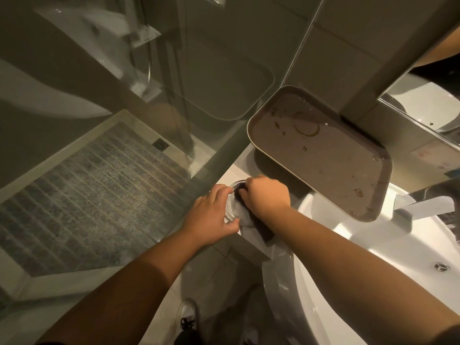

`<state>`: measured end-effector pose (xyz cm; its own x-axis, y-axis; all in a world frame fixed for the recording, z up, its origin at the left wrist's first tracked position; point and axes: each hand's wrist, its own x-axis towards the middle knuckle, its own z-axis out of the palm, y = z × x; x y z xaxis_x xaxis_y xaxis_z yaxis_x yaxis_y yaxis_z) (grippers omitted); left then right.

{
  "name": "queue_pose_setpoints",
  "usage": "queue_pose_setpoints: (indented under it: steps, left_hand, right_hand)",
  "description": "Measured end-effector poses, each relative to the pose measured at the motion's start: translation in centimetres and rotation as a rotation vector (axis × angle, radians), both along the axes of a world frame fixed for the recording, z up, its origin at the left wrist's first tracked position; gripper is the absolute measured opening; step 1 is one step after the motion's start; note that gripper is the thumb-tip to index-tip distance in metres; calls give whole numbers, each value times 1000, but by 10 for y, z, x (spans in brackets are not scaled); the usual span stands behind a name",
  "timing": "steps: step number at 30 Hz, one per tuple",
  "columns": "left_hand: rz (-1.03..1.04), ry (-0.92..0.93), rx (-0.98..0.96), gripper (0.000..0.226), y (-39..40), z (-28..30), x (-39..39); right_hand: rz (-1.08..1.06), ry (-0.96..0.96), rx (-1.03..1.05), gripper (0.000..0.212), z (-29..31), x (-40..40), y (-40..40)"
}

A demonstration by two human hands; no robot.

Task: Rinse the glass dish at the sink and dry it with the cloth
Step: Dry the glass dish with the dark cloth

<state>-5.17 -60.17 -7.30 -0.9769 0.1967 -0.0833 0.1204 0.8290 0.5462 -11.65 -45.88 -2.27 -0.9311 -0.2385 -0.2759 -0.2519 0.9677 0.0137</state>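
Observation:
A clear glass dish [233, 212] rests on the white counter left of the sink. My left hand [213, 212] grips its near left rim, thumb at the front edge. My right hand [267, 196] presses a dark cloth [262, 229] down into the dish. One end of the cloth trails out toward the counter's front edge. Both hands cover most of the dish, so only part of its rim shows.
A brown tray [323, 155] with wet stains lies on the counter just behind my hands, overhanging the white sink [348, 247]. The tap [428, 206] stands at the right. A glass shower screen [199, 135] borders the counter on the left. My shoe [188, 317] is on the floor below.

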Motion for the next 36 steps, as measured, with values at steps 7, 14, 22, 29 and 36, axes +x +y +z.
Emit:
queue_pose_setpoints:
  steps: [7,14,22,29,36]
  left_hand:
    - [3,55,-62,58,5,-1,1]
    - [24,38,-38,68,4,-2,1]
    - [-1,-12,22,80,-4,-3,-1]
    - [-17,-12,53,77,-5,-5,-3]
    - [31,-16,66,76,-2,-1,-1]
  right_hand:
    - [35,-101,155,17,6,1,1]
    - [183,-270,40,23,-1,1,19]
    - [311,-262,-133,15,-3,0,7]
    - [219,-217,-255,16,-6,-2,4]
    - [64,-81,-247,19,-12,2,-3]
